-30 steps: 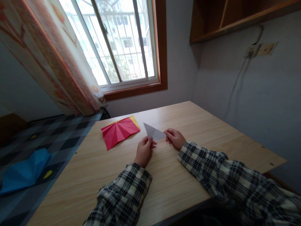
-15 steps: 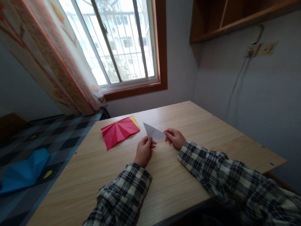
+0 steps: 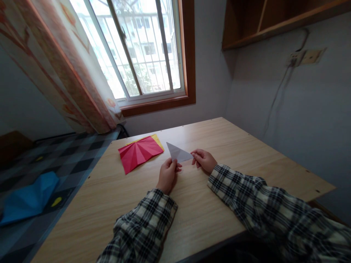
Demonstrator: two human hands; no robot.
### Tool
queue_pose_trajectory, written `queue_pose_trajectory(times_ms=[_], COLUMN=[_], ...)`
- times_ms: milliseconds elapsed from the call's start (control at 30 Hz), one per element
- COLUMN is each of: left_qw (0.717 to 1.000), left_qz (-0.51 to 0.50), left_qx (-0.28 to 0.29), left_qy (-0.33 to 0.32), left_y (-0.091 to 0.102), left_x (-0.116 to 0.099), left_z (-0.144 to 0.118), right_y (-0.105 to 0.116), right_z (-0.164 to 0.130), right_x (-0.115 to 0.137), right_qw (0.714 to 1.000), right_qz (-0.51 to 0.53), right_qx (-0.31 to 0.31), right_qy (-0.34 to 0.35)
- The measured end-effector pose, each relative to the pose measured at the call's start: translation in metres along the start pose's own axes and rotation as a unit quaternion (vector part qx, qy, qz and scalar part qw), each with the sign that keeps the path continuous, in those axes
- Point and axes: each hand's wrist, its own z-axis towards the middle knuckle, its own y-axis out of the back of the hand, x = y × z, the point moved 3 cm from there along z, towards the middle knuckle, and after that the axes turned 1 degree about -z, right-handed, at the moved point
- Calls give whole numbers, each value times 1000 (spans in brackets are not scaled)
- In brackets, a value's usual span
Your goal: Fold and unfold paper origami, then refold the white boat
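A pale grey-white sheet of paper (image 3: 177, 152), folded into a triangle, is held between my two hands above the wooden table (image 3: 137, 212). My left hand (image 3: 168, 174) pinches its lower left corner, thumb on top. With thumb and fingertips, my right hand (image 3: 203, 160) grips the pointed right corner. Left of the paper lies a creased red paper (image 3: 139, 153) with fan-like folds. A yellow paper (image 3: 159, 141) pokes out from under its far edge.
On a checked cloth (image 3: 93, 146) to the left rests a creased blue paper (image 3: 31, 199). Behind the table are a window (image 3: 145, 54) and a patterned curtain (image 3: 74, 69). A wooden shelf (image 3: 246, 34) hangs at upper right, near a wall socket (image 3: 304, 57) with a cord.
Almost nothing differs. Both hands keep the same grip on the folded paper, and the whole view has shifted very slightly.
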Motion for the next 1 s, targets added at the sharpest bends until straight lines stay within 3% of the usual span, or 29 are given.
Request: queue_pose_trajectory(times_ms=[433, 1000], left_qw=[1000, 998], left_qz=[-14, -47], left_qx=[-17, -33], left_qy=[8, 11], left_y=[1, 1], left_x=[-4, -2], left_z=[-2, -1], right_y=[2, 2], right_z=[-2, -2], right_x=[4, 0], right_qw=[999, 999], right_qz=[-49, -34], right_qx=[-6, -24], right_qy=[14, 8])
